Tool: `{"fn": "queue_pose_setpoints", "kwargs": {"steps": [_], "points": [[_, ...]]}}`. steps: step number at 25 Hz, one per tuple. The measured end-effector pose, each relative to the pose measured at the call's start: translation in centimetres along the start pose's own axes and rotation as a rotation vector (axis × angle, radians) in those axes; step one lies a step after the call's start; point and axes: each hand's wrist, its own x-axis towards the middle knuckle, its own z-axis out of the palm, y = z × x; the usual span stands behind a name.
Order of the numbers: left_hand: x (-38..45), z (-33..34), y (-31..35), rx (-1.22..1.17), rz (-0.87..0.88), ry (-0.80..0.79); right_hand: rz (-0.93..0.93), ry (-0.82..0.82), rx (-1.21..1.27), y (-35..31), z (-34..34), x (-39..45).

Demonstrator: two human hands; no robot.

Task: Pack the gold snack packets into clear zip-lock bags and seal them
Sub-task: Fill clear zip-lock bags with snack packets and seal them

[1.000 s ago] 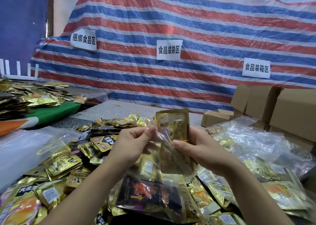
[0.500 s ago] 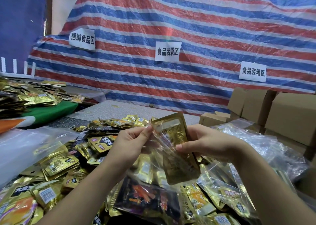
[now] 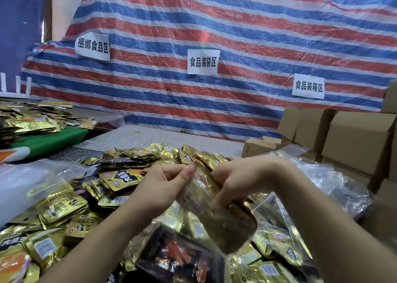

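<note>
One gold packet is sitting inside the clear zip-lock bag, which is being held up around the middle of the frame, a bit below centre. The bag's mouth, with its thin red zip line, is pinched at the upper left corner between thumb and forefinger of the left hand. The right hand is curled over the bag's upper right side, fingers pressed down against the plastic and the packet under it. Whether the zip is already closed along its length can't be told, too much blur and glare.

Stuff that could go wrong from here, judged from how it's held:

- The zip could be run with the tracks misaligned, since the mouth looks crumpled and only one corner is properly pinched. A half-sealed bag would be the result.
- The packet's top edge looks close to the mouth, so it could get caught in the zip and block it.
- The film is slick and thin, so the bag could slip and get dropped into the loose pile of gold packets covering the counter at lower left.
- Filled bags are heaped at lower right, just beside the hands, so an unsealed one could easily be mixed in and missed.

Cardboard boxes are stacked at the right edge.
</note>
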Motion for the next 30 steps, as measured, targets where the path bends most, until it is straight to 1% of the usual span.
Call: {"fn": "queue_pose_setpoints", "kwargs": {"steps": [1,2,4,7,9,12,15,19,21,23,25,27,28,30], "points": [[0.0,0.1,0.0,0.026,0.004,0.028,0.008,0.004,-0.102,-0.5,0.2,0.3],[0.1,0.0,0.1,0.041,0.011,0.077,0.001,0.044,-0.194,-0.8,0.3,0.7],[0.1,-0.3,0.4,0.040,0.026,0.174,-0.048,0.186,-0.282,-0.7,0.4,0.9],[0.2,-0.6,1.2,0.034,0.043,0.237,-0.145,0.408,-0.219,0.3,0.4,0.1],[0.8,-0.4,1.8,0.040,0.052,0.271,-0.199,0.525,-0.166,0.9,0.2,-0.5],[1.8,0.0,3.3,0.032,0.054,0.290,-0.296,0.623,-0.122,1.3,-0.4,-1.8],[2.2,-0.1,5.5,-0.059,0.061,0.286,-0.381,0.688,-0.089,1.1,-0.8,-3.0],[1.7,-0.3,8.9,-0.115,0.122,0.243,-0.535,0.856,-0.105,-0.2,-1.9,-5.4],[1.3,-0.4,10.8,-0.149,0.158,0.232,-0.584,0.902,-0.072,-1.2,-2.5,-7.0],[1.2,-0.5,12.5,-0.174,0.180,0.233,-0.617,0.985,-0.076,-2.2,-3.1,-8.2],[1.4,-0.5,13.9,-0.201,0.165,0.220,-0.629,1.093,-0.104,-3.0,-3.6,-8.9],[1.6,-0.3,14.4,-0.198,0.138,0.221,-0.590,1.144,-0.108,-3.5,-4.0,-9.3],[1.6,0.0,14.1,-0.161,0.127,0.235,-0.533,1.123,-0.108,-3.6,-4.0,-9.4],[1.3,0.7,12.6,-0.104,0.084,0.255,-0.368,1.025,-0.128,-3.3,-3.4,-8.9]]}}
